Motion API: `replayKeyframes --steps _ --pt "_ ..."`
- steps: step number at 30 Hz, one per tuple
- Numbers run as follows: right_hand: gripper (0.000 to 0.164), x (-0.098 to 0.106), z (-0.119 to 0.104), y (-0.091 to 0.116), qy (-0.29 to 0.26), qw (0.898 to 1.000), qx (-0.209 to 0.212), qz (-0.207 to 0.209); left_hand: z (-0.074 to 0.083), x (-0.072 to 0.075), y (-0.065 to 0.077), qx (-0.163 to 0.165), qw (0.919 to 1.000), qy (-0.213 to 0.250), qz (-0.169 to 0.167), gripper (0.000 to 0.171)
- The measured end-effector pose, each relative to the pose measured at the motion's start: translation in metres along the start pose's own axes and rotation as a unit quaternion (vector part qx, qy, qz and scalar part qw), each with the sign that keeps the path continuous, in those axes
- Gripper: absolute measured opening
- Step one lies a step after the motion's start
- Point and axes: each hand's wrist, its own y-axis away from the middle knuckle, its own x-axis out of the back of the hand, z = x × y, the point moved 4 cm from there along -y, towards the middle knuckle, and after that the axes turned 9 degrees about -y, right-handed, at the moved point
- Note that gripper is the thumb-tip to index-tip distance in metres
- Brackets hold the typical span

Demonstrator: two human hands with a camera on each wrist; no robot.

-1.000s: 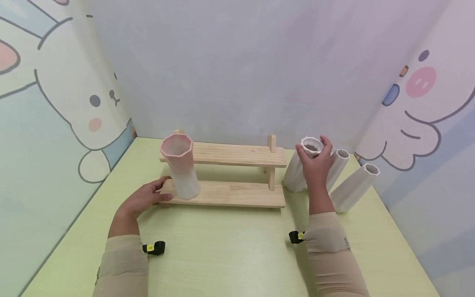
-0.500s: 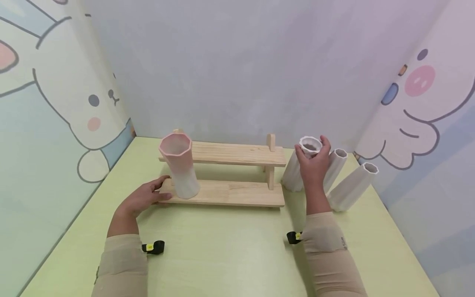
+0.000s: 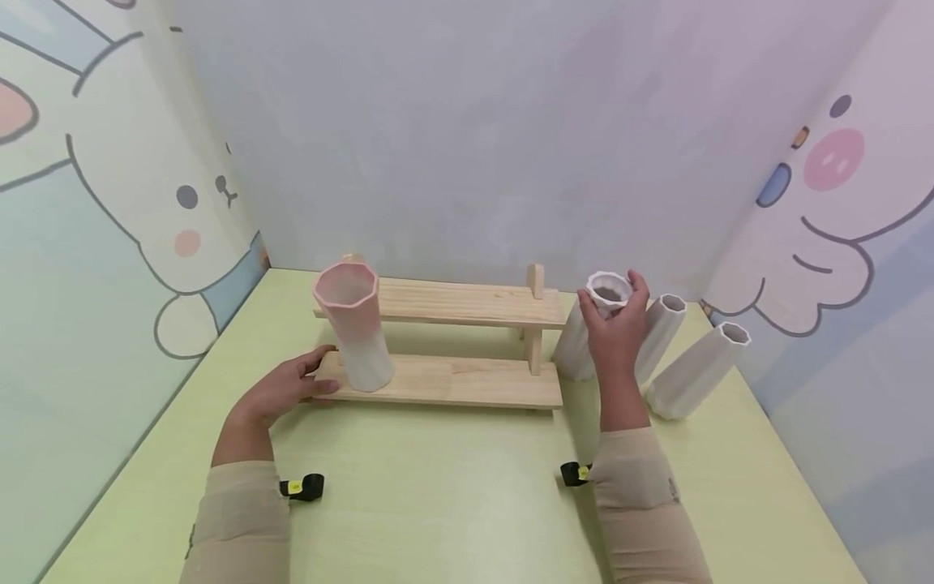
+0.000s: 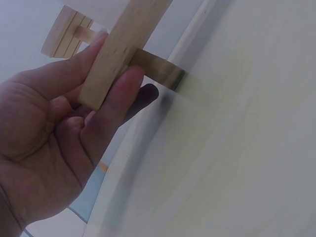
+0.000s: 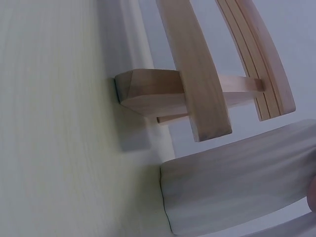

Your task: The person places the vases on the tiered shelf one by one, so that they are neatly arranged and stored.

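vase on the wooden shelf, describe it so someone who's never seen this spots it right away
On the pale green table stands a two-tier wooden shelf. In the head view, a tall vase stands at the left end of its lower tier. Its flared mouth is pink, fading to white below; the three vases right of the shelf are all white.

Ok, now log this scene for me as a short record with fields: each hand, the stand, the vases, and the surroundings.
left hand: grips the left end of the lower board
right hand: holds a white vase near its rim
stand: wooden, two tiers
on lower board: pink-and-white vase, upright near the left end
other vases: middle white vase and rightmost white vase, both on the table
held vase's base: at or near the tabletop; contact unclear
side walls: cartoon animals
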Motion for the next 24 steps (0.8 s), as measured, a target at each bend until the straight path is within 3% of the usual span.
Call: replayKeyframes --steps 18,24 --pt "0.085 0.0062 -0.004 0.0015 0.008 1.0 0.011 -0.016 0.0008 -0.0019 0.0002 -0.007 0.9998 0.018 -0.006 0.091" --pt "0.082 0.0098 -0.0101 -0.0027 -0.014 1.0 -0.005 -0.018 0.0 0.0007 0.0003 -0.007 0.9999 0.009 0.0 0.091"
